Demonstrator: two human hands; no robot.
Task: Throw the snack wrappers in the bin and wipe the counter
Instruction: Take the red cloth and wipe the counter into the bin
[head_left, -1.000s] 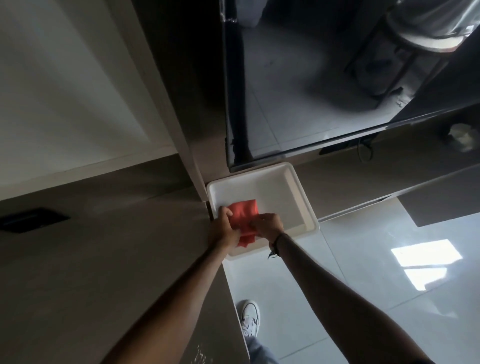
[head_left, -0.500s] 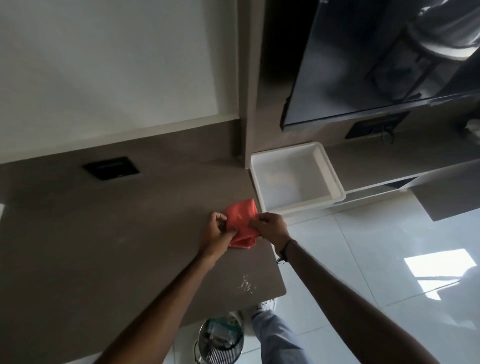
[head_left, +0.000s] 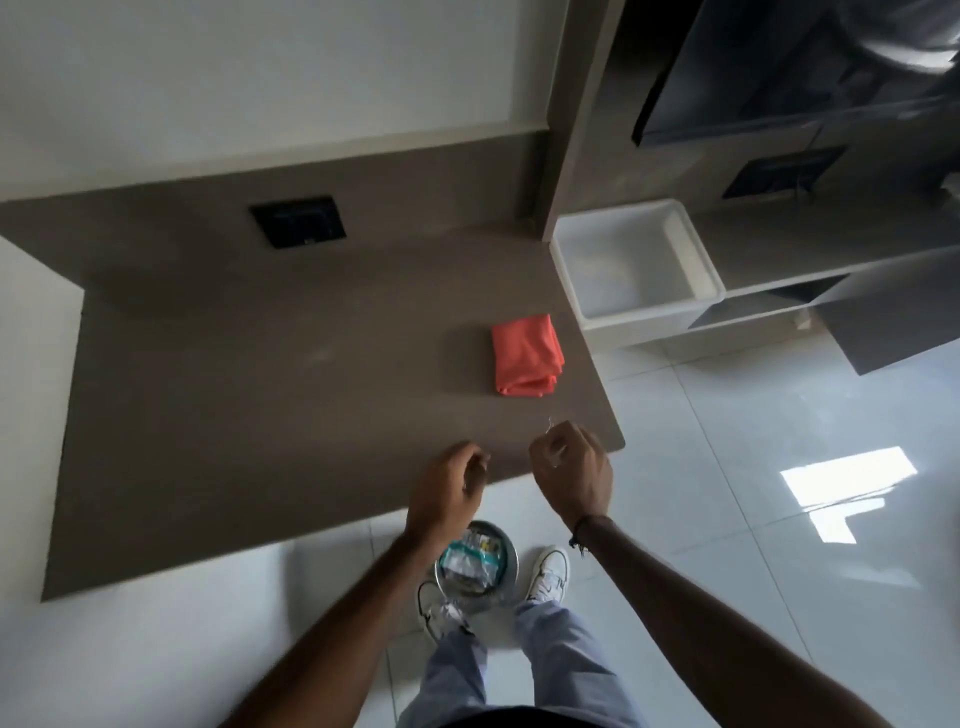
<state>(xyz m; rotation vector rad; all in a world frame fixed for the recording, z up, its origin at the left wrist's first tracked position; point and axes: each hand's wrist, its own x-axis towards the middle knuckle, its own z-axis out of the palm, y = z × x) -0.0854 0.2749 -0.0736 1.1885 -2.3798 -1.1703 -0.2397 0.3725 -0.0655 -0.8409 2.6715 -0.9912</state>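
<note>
Orange cloth lies alone on brown worktop

Orange-red folded cloth (head_left: 527, 355) rests flat on the brown matte worktop (head_left: 260, 374), near that worktop's right edge and touched by neither hand. Just right of the cloth, past the edge, sits an open white plastic tub (head_left: 636, 262). A black square inset panel (head_left: 298, 222) is set in the surface, far and left of the cloth. Nearer than the cloth, over the front edge, the left hand (head_left: 447, 491) hangs with fingers loosely curled, holding nothing I can see. The right hand (head_left: 571, 470) is curled too; something thin glints at its fingertips, but I cannot tell what. Down on the white tiled floor (head_left: 753, 467), below the left hand, a round metal bin (head_left: 475, 566) holds crumpled snack wrappers (head_left: 470, 561), between two white sneakers (head_left: 548, 574).
</note>
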